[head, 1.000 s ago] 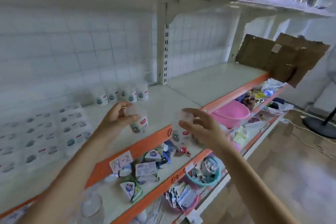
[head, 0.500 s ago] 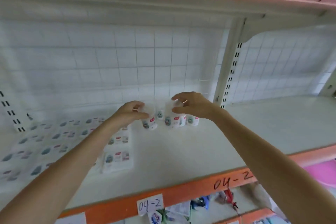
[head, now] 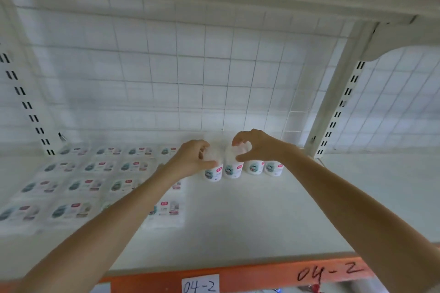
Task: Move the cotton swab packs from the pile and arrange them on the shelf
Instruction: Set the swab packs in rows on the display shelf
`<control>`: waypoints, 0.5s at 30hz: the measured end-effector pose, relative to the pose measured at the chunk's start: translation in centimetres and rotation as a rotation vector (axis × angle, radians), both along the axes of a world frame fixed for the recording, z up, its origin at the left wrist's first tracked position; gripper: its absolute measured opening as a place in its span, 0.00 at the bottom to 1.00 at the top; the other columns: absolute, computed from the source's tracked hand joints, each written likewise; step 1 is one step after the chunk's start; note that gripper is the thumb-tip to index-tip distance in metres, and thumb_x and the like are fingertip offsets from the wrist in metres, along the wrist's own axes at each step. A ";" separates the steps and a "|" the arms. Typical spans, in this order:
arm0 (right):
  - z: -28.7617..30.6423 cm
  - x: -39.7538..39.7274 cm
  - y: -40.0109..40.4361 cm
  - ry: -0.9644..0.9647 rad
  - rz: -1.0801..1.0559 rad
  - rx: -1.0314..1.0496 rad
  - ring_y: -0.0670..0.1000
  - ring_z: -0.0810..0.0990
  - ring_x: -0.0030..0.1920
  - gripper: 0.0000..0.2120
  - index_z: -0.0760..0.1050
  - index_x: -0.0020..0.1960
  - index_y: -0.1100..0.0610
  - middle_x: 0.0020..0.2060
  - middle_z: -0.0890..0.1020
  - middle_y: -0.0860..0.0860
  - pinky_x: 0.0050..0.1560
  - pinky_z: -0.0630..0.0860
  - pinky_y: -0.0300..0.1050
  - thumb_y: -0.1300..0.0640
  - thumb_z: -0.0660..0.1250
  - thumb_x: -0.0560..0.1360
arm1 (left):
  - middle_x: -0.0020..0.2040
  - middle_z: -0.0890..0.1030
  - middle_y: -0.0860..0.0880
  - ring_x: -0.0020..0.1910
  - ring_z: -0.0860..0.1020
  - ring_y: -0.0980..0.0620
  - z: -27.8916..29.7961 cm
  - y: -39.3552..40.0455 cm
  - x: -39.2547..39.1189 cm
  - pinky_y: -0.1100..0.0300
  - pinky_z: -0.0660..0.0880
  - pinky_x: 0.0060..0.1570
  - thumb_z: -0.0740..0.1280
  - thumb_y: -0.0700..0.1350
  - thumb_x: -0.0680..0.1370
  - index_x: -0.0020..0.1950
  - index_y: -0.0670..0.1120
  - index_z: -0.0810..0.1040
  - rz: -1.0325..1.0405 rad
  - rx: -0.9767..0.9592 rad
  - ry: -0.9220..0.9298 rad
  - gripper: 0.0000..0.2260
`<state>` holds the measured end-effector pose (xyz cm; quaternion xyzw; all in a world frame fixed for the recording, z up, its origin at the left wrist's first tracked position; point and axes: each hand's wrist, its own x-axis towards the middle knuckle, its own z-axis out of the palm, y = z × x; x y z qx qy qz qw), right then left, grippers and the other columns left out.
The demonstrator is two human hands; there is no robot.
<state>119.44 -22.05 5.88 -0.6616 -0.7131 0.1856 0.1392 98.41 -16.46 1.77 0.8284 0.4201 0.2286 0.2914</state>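
Both arms stretched forward over the white shelf (head: 262,216). Left hand (head: 190,162) grips the top of a cotton swab tub (head: 213,172), thumb at front; right hand (head: 256,147) grips the next tub (head: 233,169) from above. Both tubs upright at the back, left end of a row (head: 264,167); flat packs (head: 90,185) lie to the left

Round cotton swab tubs (head: 254,167), upright in one row at 12 o'clock: four. Two of them are under hands.

Flat cotton swab packs (head: 71,210), laid in a grid at 9 o'clock: at least fifteen visible; arms cover some, so the exact count is unclear.

Hands: two.

Handwritten "04-2" marks (head: 199,285) on the orange shelf edge at 6 o'clock: two.
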 end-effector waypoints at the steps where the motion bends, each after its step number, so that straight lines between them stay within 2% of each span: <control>1: -0.2 0.1 0.0 -0.021 0.010 -0.004 0.48 0.73 0.54 0.14 0.73 0.54 0.46 0.51 0.74 0.45 0.52 0.68 0.42 0.51 0.71 0.70 | 0.55 0.74 0.48 0.50 0.75 0.51 0.0 -0.2 0.1 0.62 0.71 0.47 0.73 0.49 0.69 0.64 0.44 0.71 0.007 0.002 -0.010 0.26; 4: -0.2 0.2 -0.2 -0.027 0.025 -0.003 0.48 0.74 0.52 0.15 0.73 0.54 0.46 0.50 0.74 0.45 0.51 0.69 0.42 0.47 0.71 0.69 | 0.55 0.70 0.49 0.52 0.72 0.53 -0.1 -0.5 0.2 0.63 0.67 0.48 0.72 0.50 0.70 0.64 0.48 0.70 0.004 0.006 -0.029 0.24; 7: -0.3 0.1 -0.1 -0.015 0.034 0.016 0.48 0.74 0.52 0.16 0.73 0.53 0.46 0.51 0.75 0.45 0.52 0.69 0.42 0.44 0.71 0.69 | 0.53 0.73 0.49 0.51 0.74 0.52 0.1 -0.5 0.4 0.63 0.69 0.47 0.72 0.50 0.70 0.60 0.49 0.74 0.008 0.029 -0.011 0.20; 10: -0.6 0.1 0.2 -0.035 0.044 0.037 0.49 0.74 0.52 0.13 0.72 0.52 0.46 0.51 0.75 0.47 0.53 0.71 0.44 0.46 0.70 0.70 | 0.53 0.76 0.49 0.50 0.76 0.52 0.3 -0.5 0.8 0.62 0.71 0.47 0.73 0.49 0.70 0.59 0.48 0.75 0.036 0.019 -0.034 0.20; 15: -0.4 0.6 0.2 -0.104 0.045 0.059 0.49 0.73 0.52 0.16 0.72 0.57 0.50 0.55 0.75 0.49 0.51 0.69 0.42 0.48 0.69 0.72 | 0.55 0.76 0.48 0.50 0.76 0.52 -0.1 -0.5 1.5 0.62 0.71 0.47 0.73 0.48 0.70 0.60 0.45 0.74 0.101 0.060 -0.055 0.22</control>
